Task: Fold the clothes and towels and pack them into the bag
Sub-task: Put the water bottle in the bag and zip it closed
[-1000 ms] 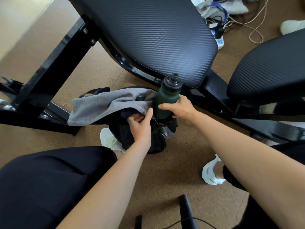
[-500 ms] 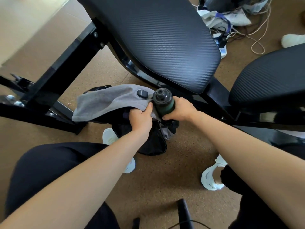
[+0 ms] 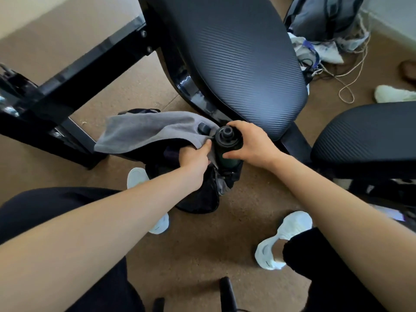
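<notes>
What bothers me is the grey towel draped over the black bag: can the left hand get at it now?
Probably yes: the left hand grips the grey towel at its near edge, over the black bag, and the right hand holds the dark green bottle just beside it.

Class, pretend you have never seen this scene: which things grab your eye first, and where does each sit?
At the centre, the right hand grips a dark green bottle, upright at the top of the black bag on the floor. Just left of it, the left hand holds a grey towel draped over the bag. Above both looms a big black bench pad.
</notes>
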The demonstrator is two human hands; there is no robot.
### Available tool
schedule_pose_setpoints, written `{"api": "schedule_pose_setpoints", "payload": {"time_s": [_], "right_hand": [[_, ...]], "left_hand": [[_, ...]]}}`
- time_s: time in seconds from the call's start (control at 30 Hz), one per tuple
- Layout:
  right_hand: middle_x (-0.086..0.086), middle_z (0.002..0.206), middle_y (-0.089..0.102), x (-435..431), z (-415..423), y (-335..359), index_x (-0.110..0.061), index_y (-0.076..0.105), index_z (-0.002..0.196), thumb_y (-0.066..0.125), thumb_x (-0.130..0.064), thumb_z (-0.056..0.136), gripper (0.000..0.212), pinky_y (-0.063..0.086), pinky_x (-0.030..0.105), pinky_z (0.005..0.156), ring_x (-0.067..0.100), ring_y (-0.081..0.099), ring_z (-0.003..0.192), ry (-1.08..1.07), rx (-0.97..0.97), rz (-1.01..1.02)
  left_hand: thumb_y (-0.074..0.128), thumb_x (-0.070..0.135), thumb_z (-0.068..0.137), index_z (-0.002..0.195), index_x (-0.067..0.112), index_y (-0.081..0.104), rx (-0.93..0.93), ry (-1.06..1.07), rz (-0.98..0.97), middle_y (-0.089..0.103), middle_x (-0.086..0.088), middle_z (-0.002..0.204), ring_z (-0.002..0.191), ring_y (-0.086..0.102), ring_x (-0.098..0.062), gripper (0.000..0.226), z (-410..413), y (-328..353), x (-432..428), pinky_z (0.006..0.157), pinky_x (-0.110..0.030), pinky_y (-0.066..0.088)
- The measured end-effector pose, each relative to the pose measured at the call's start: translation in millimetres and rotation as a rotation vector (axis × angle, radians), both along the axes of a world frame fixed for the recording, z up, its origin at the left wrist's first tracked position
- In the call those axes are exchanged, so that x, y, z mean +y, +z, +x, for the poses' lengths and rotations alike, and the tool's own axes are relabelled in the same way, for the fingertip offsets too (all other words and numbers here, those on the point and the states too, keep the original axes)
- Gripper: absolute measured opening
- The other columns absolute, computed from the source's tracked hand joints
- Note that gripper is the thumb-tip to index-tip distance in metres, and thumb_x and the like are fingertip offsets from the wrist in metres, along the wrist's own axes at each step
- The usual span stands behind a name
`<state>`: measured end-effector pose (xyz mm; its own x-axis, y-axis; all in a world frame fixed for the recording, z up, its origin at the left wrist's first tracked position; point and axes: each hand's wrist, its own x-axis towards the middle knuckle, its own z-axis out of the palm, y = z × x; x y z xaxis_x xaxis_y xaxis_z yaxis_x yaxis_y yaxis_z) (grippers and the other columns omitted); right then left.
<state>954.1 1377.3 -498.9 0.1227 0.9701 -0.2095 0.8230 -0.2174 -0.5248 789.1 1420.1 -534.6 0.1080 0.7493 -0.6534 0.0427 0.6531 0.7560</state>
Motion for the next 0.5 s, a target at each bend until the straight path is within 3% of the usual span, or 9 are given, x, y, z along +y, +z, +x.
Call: {"api": "schedule_pose_setpoints", "payload": {"time_s": [0.13, 0.33, 0.4, 0.5], "right_hand": [[-0.001, 0.107, 0.067, -2, -2, -8, -0.018, 0.06, 0.112, 0.086, -0.063, 0.062, 0.072, 0.05, 0.035, 0.084, 0.019, 0.062, 0.1, -0.103, -0.142, 0.061], [0.004, 0.126, 0.065, 6, 26, -8, -0.016, 0.06, 0.135, 0.095, -0.032, 0.06, 0.084, 0.047, 0.041, 0.104, 0.024, 0.06, 0.119, 0.094, 0.07, -0.076], [0.0, 0.121, 0.069, 7, 28, -12, -0.019, 0.064, 0.128, 0.093, -0.039, 0.059, 0.078, 0.049, 0.041, 0.1, 0.021, 0.063, 0.116, 0.038, 0.038, -0.06], [0.0, 0.1, 0.073, 8, 10, -23, -0.016, 0.065, 0.106, 0.083, -0.06, 0.06, 0.067, 0.054, 0.04, 0.085, 0.022, 0.067, 0.095, -0.211, -0.132, 0.025]], "left_hand": [[0.074, 0.029, 0.09, 0.089, 0.027, 0.07, 0.007, -0.003, 0.065, 0.075, 0.0, 0.101, 0.102, 0.071, -0.023, 0.004, 6, -6, 2, 0.097, -0.05, 0.058], [0.072, 0.044, 0.076, 0.101, 0.029, 0.074, -0.002, -0.047, 0.171, 0.076, 0.007, 0.112, 0.11, 0.07, -0.016, 0.029, 15, -10, 2, 0.1, -0.046, 0.056], [0.072, 0.046, 0.075, 0.103, 0.027, 0.075, -0.008, -0.068, 0.213, 0.076, 0.008, 0.112, 0.111, 0.07, -0.015, 0.034, 17, -11, 2, 0.101, -0.047, 0.056], [0.071, 0.049, 0.076, 0.1, 0.028, 0.077, 0.01, -0.086, 0.248, 0.077, 0.009, 0.109, 0.11, 0.07, -0.014, 0.033, 19, -12, 4, 0.1, -0.048, 0.056]]}}
